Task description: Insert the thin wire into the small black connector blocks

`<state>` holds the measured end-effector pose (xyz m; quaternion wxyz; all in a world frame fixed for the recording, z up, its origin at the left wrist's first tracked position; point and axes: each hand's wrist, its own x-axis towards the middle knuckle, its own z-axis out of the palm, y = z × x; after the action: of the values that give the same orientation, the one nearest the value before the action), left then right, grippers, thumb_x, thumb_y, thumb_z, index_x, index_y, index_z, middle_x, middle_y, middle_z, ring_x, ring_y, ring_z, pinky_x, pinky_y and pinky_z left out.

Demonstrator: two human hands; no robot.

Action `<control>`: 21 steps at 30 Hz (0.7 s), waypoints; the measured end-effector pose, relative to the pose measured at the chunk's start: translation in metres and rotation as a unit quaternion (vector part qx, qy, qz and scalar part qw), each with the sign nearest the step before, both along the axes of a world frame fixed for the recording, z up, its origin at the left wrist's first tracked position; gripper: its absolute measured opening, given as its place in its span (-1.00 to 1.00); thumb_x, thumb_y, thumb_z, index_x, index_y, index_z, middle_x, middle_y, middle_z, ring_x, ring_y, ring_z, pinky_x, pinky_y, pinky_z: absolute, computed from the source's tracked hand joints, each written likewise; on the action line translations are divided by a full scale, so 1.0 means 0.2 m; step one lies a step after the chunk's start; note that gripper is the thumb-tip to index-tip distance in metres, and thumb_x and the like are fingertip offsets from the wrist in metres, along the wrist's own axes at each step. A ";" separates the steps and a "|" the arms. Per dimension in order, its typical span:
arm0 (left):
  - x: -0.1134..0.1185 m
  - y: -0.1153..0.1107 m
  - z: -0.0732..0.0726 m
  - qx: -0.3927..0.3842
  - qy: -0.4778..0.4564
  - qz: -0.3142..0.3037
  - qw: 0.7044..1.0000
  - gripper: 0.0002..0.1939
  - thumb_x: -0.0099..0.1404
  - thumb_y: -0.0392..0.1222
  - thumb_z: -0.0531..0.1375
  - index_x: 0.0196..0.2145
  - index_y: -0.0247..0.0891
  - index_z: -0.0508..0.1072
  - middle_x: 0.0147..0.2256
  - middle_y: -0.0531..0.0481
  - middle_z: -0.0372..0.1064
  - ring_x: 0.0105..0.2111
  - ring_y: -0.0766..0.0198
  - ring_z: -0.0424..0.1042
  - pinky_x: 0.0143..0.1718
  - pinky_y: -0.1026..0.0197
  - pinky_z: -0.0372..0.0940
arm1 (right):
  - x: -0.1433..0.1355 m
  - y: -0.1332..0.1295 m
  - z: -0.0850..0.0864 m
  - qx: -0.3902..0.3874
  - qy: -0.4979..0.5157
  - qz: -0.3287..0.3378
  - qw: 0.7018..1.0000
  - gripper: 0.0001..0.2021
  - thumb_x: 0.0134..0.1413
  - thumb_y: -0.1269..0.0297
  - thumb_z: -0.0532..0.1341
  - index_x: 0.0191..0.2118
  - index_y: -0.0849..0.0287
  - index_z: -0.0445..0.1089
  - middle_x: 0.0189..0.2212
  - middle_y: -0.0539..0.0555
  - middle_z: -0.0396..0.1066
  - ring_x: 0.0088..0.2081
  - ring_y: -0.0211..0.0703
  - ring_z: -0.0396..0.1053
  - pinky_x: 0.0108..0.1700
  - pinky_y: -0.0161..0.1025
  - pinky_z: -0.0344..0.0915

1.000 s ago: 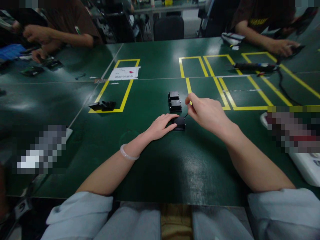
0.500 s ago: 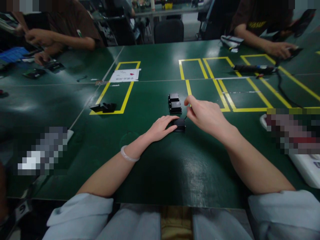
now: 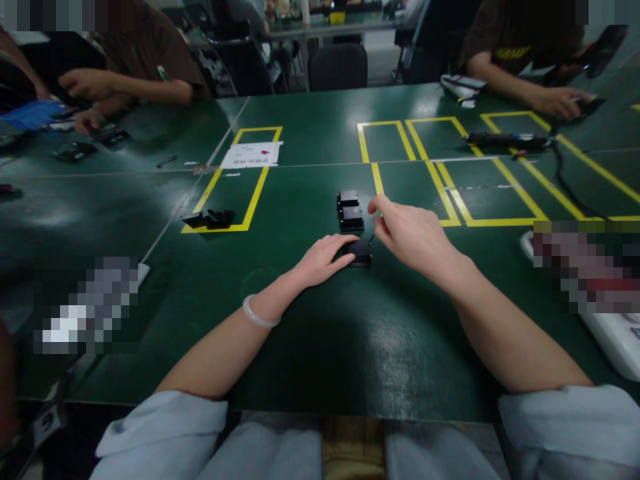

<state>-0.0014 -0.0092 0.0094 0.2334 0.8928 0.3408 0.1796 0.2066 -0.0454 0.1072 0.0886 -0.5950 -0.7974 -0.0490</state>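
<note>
The left hand (image 3: 325, 261) grips a small black block (image 3: 359, 254) on the table (image 3: 310, 347); at the block's one o'clock, the right hand (image 3: 411, 230) pinches a thin dark tool (image 3: 371, 238). Two black blocks (image 3: 351, 211) stand near eleven o'clock.

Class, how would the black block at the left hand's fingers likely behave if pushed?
The black block probably won't roll: it looks boxy and low. It is likely stiff, its edges straight beside the left hand. The glossy table suggests it might slide easily.
</note>
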 end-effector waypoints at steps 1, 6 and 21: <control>0.00 0.00 0.00 -0.001 0.001 0.000 1.000 -0.54 0.49 0.07 -0.02 0.22 -0.18 0.26 0.15 -0.12 0.35 0.11 0.05 0.33 0.11 0.00 0.21 | 0.00 0.00 0.00 0.001 0.001 0.000 1.000 -0.67 0.35 0.22 -0.12 0.04 0.12 0.29 -0.23 0.09 0.55 -0.34 -0.11 0.45 -0.44 -0.24 -0.11; 0.00 0.00 0.00 -0.001 -0.002 -0.001 1.000 -0.54 0.49 0.07 -0.02 0.22 -0.20 0.26 0.16 -0.13 0.34 0.12 0.05 0.33 0.14 0.00 0.20 | -0.01 0.00 0.01 -0.015 -0.043 -0.029 0.999 -0.61 0.38 0.09 -0.16 -0.04 0.13 0.34 -0.35 0.12 0.54 -0.37 -0.07 0.45 -0.44 -0.23 -0.14; 0.00 0.00 0.00 -0.004 -0.002 -0.002 1.000 -0.53 0.49 0.07 -0.02 0.22 -0.19 0.25 0.15 -0.13 0.35 0.10 0.06 0.34 0.13 0.01 0.21 | -0.01 0.00 0.01 -0.016 -0.047 -0.033 0.998 -0.60 0.38 0.12 -0.17 -0.06 0.15 0.35 -0.35 0.14 0.54 -0.35 -0.06 0.46 -0.44 -0.23 -0.17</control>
<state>-0.0017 -0.0091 0.0092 0.2375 0.8922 0.3397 0.1795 0.2048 -0.0445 0.1090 0.0400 -0.6195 -0.7811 -0.0673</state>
